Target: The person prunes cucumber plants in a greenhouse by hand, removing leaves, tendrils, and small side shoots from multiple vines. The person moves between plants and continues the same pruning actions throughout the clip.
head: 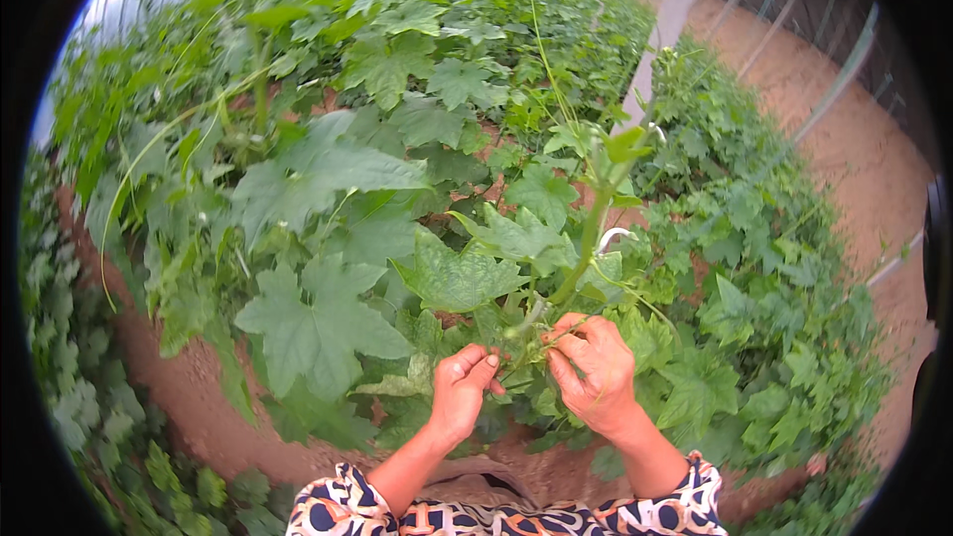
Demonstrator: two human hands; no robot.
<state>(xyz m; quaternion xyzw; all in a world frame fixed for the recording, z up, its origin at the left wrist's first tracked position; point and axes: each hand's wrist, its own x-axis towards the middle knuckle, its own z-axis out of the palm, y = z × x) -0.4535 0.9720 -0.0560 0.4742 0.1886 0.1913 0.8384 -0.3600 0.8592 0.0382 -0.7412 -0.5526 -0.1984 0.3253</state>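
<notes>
A thick green vine stem (590,246) with lobed leaves climbs in front of me and leans to the right. My right hand (595,368) is low on this vine, its thumb and fingers pinching thin green growth (534,350) beside the stem. Just left of it, my left hand (465,387) has its thumb and index finger brought together close to the same growth. Whether a thin strand lies between those left fingertips is too small to tell. A white curved clip (614,237) sits against the stem above my right hand. Broad leaves (461,275) hang over the spot.
Large leaves (324,324) crowd the left side, and dense vines (461,15) fill the greenhouse ahead. A pale post (666,37) rises at the upper right. A bare soil path (856,164) runs along the right; reddish soil (201,424) shows at lower left.
</notes>
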